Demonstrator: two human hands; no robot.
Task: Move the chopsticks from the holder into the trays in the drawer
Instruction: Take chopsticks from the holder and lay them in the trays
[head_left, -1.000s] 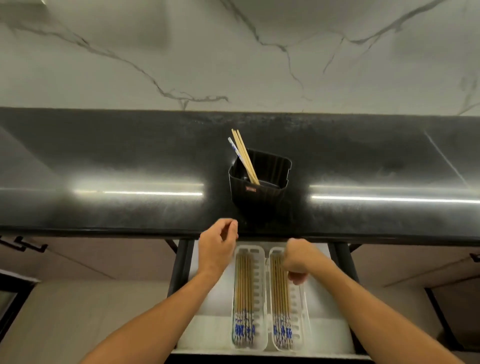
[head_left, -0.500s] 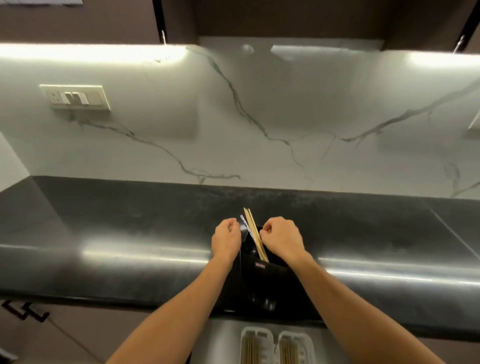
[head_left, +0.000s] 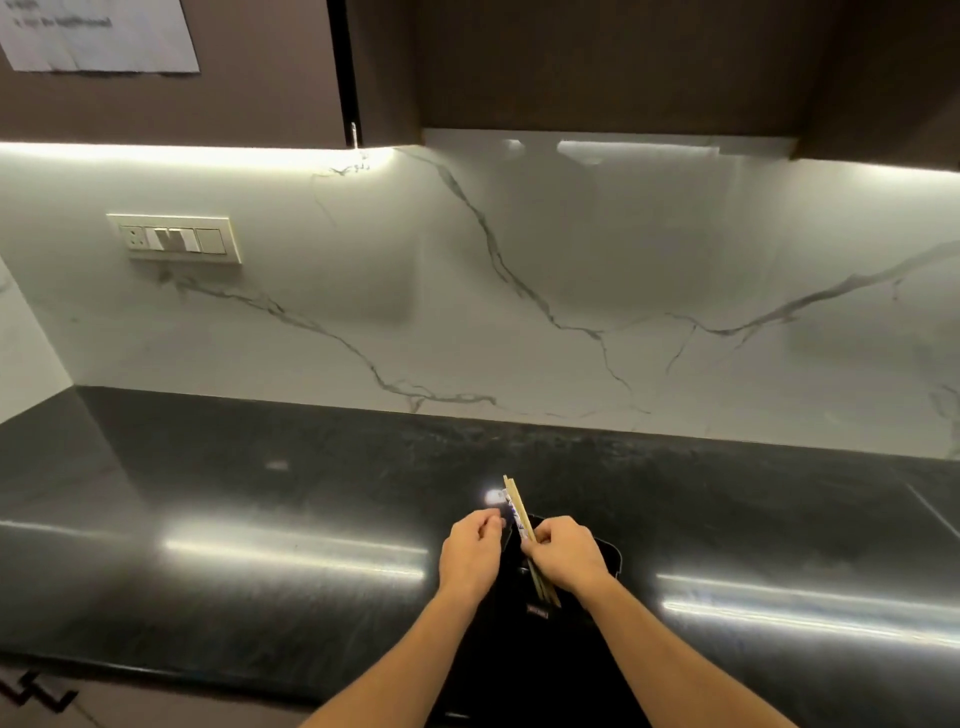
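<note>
A black chopstick holder (head_left: 602, 558) stands on the dark countertop (head_left: 260, 519), low in the middle of the view. A few wooden chopsticks (head_left: 519, 506) lean up and to the left out of it, one of them with a blue-and-white patterned end. My right hand (head_left: 566, 556) pinches the wooden chopsticks at mid-length above the holder. My left hand (head_left: 470, 553) is curled just left of them, fingertips beside the patterned end; I cannot tell whether they touch it. The drawer and its trays are out of view.
A white marble backsplash (head_left: 519, 286) rises behind the counter, with a switch plate (head_left: 176, 240) at the left. Dark wall cabinets (head_left: 623, 62) hang overhead, lit underneath. The counter's front edge (head_left: 156, 670) runs along the bottom left.
The view has tilted up, so the drawer and trays dropped out of sight. Both hands rose from the drawer to the holder, and my right hand closed on the wooden chopsticks.
</note>
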